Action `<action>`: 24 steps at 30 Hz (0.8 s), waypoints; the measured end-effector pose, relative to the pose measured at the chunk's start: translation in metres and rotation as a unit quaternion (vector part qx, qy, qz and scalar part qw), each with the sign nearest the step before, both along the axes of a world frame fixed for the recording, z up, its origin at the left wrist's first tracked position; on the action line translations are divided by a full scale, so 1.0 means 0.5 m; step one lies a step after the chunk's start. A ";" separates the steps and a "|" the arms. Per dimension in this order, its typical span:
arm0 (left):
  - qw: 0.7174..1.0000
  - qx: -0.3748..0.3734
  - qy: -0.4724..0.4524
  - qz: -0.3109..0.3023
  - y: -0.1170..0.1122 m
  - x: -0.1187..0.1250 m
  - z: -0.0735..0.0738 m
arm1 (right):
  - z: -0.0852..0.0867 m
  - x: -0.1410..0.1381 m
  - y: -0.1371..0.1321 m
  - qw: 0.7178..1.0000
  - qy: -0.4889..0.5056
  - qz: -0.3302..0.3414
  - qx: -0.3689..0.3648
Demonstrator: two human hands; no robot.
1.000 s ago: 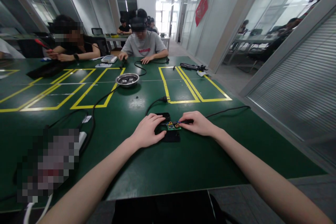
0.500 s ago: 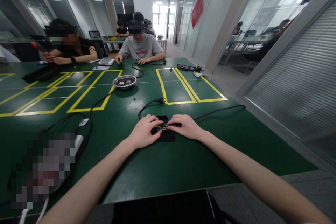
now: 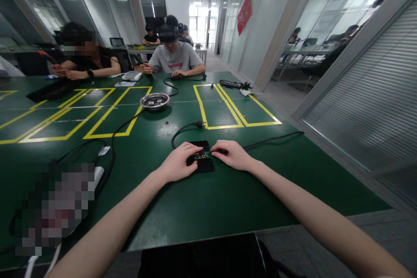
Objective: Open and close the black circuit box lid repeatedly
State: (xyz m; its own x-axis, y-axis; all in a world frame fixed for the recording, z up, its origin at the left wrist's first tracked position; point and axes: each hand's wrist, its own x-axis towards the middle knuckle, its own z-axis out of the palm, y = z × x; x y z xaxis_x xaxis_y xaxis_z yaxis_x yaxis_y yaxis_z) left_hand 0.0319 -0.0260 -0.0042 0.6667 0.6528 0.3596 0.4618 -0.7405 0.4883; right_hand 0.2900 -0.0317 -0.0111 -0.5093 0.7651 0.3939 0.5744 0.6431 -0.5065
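A small black device (image 3: 202, 161) with a green circuit board (image 3: 201, 155) inside lies on the green table (image 3: 208, 200) in front of me. My left hand (image 3: 178, 163) rests on its left side, fingers curled over the edge and pressing it down. My right hand (image 3: 232, 155) is closed around a thin black tool (image 3: 219, 151) whose tip meets the board. A black cable (image 3: 276, 137) runs from that tool off to the right.
A metal bowl (image 3: 154, 101) with small parts sits mid-table among yellow floor-tape lines (image 3: 202, 110). Another black cable (image 3: 182, 130) loops just beyond the device. A power strip (image 3: 97, 174) and cords lie at left. Two people (image 3: 174, 56) work at the far side; glass partitions stand to the right.
The view shifted slightly left and my hands drew closer together over the device. The right hand's tool tip moved further left onto the board.
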 end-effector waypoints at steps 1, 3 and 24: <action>1.000 -0.002 -0.003 -0.001 0.000 0.000 -0.001 | -0.002 -0.001 0.001 1.000 0.003 0.001 0.000; 1.000 -0.003 -0.004 -0.003 0.001 0.000 -0.002 | -0.005 -0.002 0.002 1.000 0.007 0.001 0.002; 0.999 0.010 0.001 0.050 0.005 -0.004 -0.006 | -0.005 -0.004 0.007 1.000 0.008 -0.003 0.015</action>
